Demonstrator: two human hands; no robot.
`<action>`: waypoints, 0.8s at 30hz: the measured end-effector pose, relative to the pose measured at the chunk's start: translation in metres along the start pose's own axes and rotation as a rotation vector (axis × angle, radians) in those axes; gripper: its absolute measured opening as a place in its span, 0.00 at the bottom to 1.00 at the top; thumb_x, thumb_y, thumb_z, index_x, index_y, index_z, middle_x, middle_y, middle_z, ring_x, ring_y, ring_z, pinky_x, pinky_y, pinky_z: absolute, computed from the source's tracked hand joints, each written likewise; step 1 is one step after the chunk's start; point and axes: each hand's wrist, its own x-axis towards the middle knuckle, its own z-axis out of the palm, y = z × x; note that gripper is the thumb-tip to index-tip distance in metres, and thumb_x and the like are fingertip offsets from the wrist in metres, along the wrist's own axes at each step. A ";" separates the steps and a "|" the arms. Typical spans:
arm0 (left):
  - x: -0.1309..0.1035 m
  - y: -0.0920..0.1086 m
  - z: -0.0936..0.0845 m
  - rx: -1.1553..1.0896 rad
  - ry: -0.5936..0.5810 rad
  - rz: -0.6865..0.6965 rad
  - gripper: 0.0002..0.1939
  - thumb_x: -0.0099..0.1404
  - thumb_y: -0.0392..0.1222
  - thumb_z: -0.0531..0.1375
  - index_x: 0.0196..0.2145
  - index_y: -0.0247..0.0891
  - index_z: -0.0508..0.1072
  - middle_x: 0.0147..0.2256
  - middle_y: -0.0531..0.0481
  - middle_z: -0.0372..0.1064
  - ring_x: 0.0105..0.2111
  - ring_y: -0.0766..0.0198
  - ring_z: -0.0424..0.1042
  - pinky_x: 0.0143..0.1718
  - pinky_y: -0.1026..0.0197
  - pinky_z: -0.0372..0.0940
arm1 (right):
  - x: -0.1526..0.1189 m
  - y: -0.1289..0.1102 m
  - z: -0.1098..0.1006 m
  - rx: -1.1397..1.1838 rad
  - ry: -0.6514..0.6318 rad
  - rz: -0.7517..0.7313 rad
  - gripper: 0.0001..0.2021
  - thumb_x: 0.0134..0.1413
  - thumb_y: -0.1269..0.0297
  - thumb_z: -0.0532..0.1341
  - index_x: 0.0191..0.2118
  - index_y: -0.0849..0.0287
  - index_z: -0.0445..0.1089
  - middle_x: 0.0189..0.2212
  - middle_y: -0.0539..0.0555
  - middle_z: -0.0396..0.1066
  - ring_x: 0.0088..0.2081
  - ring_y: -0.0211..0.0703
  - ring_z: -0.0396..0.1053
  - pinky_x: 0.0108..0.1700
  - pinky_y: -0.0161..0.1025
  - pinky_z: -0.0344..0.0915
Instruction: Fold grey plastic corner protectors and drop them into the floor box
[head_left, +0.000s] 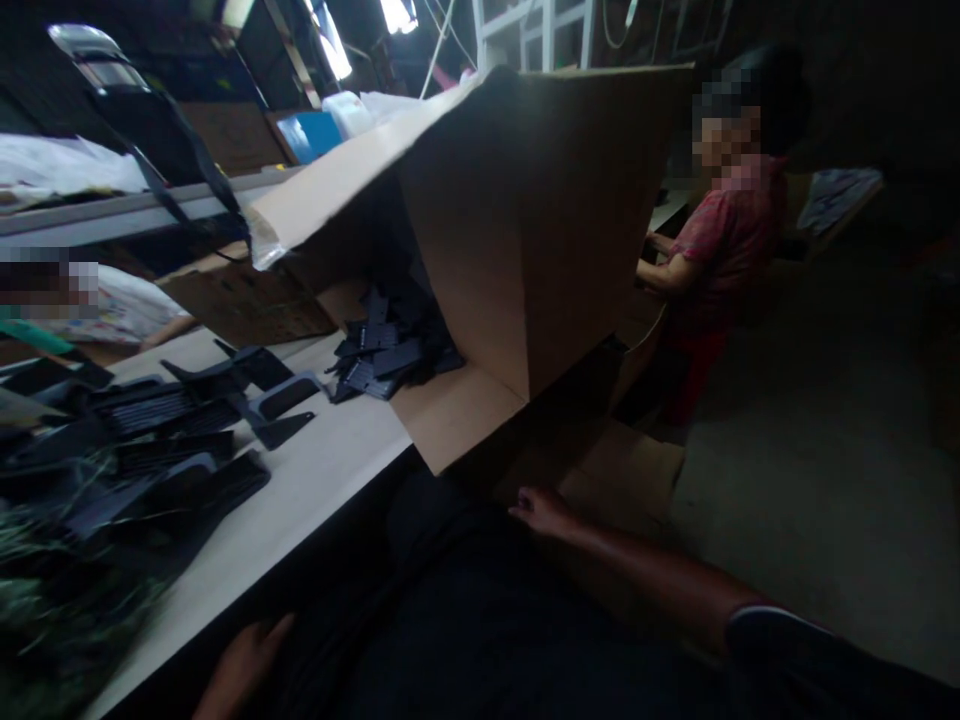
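My left hand is low in the picture, beside my dark clothing and just off the table's front edge; its fingers are smeared and partly hidden. Farther right, my right hand has its fingers curled in, near a cardboard piece below the table; whether it holds anything is too dark to tell. A large open cardboard box lies on its side on the pale table, its mouth facing left. Flat black plastic parts are heaped in its opening. Black molded parts are piled on the table at left.
Green stringy material lies at the lower left. Behind the table are another cardboard box and a shelf. One person leans in at far left; another, in a red top, stands beyond the box at right.
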 end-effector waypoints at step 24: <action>-0.062 0.076 -0.086 -0.633 0.344 0.002 0.36 0.54 0.80 0.61 0.27 0.41 0.65 0.21 0.57 0.56 0.19 0.68 0.56 0.16 0.66 0.53 | 0.045 -0.233 -0.008 0.204 -0.282 -0.281 0.25 0.51 0.34 0.62 0.44 0.44 0.85 0.50 0.60 0.82 0.56 0.65 0.77 0.61 0.52 0.71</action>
